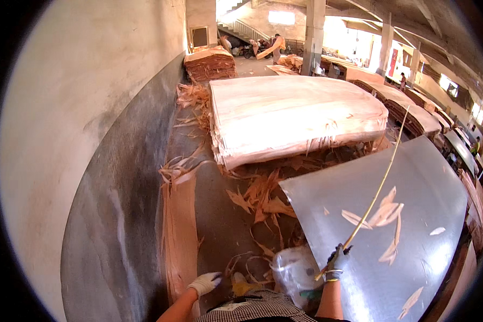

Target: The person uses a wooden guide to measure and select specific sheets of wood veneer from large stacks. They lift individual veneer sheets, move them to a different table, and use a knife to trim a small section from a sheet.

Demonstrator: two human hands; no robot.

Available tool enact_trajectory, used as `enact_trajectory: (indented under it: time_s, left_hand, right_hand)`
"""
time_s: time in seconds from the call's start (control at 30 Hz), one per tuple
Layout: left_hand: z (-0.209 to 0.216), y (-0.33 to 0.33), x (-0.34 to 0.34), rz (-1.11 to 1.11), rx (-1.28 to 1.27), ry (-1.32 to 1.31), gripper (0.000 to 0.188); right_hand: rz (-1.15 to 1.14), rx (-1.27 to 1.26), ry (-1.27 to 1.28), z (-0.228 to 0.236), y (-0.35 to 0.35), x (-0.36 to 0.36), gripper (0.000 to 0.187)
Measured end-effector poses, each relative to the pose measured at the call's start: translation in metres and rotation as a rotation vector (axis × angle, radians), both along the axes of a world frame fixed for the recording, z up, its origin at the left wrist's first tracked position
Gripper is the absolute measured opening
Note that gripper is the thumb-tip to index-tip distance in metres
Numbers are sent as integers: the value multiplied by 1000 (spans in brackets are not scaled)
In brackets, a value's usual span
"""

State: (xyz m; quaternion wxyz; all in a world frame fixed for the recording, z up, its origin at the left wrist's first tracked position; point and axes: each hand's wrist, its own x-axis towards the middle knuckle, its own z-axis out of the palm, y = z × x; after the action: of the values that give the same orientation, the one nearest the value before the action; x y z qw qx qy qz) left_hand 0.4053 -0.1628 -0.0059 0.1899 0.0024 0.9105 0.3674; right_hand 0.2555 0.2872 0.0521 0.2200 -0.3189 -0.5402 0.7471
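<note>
Right hand (336, 262) grips a stick (383, 183) near its end, left hand (205, 283) apart.

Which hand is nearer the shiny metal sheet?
Right: the right hand, gripping a thin stick, is at the left edge of the shiny metal sheet. The left hand is farther left, near the long wood strip.

From where I stand, this is a wood-veneer workshop: a big stack of thin sheets (295, 115), torn scraps (262, 196) littering the floor (217, 228), bare pillars (313, 40) down a broad hall.
</note>
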Motion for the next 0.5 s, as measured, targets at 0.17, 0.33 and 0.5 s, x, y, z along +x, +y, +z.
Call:
enact_trajectory:
  time_s: [0.17,0.33,0.5]
  left_hand:
    - [-65,-172,21,742,188,-357,42]
    - [-78,-267,41,898,-175,-588,45]
    - [-113,-384,-43,793,-258,-757,47]
  right_hand:
    - [60,-53,53,41,-131,-160,17]
    - [61,-24,237,53,-224,-306,20]
    - [79,63,225,34,-323,-407,20]
